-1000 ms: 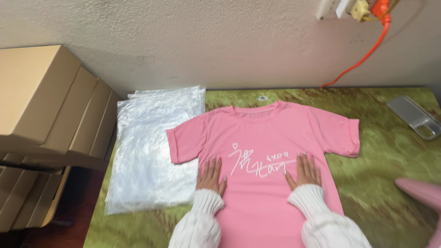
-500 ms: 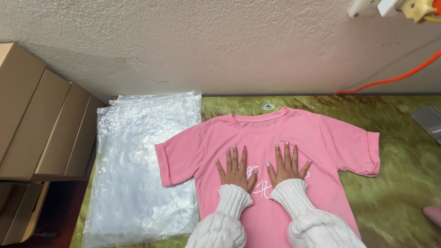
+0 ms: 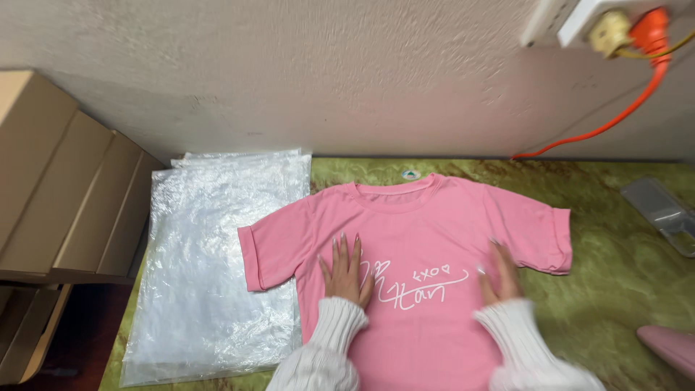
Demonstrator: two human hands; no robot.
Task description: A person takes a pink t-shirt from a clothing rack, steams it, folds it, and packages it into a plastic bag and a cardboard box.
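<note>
A pink short-sleeved T-shirt point(image 3: 420, 217) with white script on its chest lies face up on the green patterned table point(image 3: 615, 289). My left hand point(image 3: 346, 271) rests flat on the shirt's chest, left of the script, fingers apart. My right hand point(image 3: 498, 274) lies flat on the shirt to the right of the script, slightly blurred. Both wrists wear white knitted sleeves. Neither hand holds anything.
A stack of clear plastic bags point(image 3: 210, 268) lies left of the shirt. Cardboard boxes point(image 3: 65, 181) stand at the far left. A clear flat object point(image 3: 662, 213) lies at the right edge, a pink item point(image 3: 670, 347) at the lower right. An orange cable point(image 3: 615, 116) hangs from a wall socket.
My hands were side by side at the shirt's centre; they have slid apart, the right one further right, uncovering the white script. The camera view has shifted slightly.
</note>
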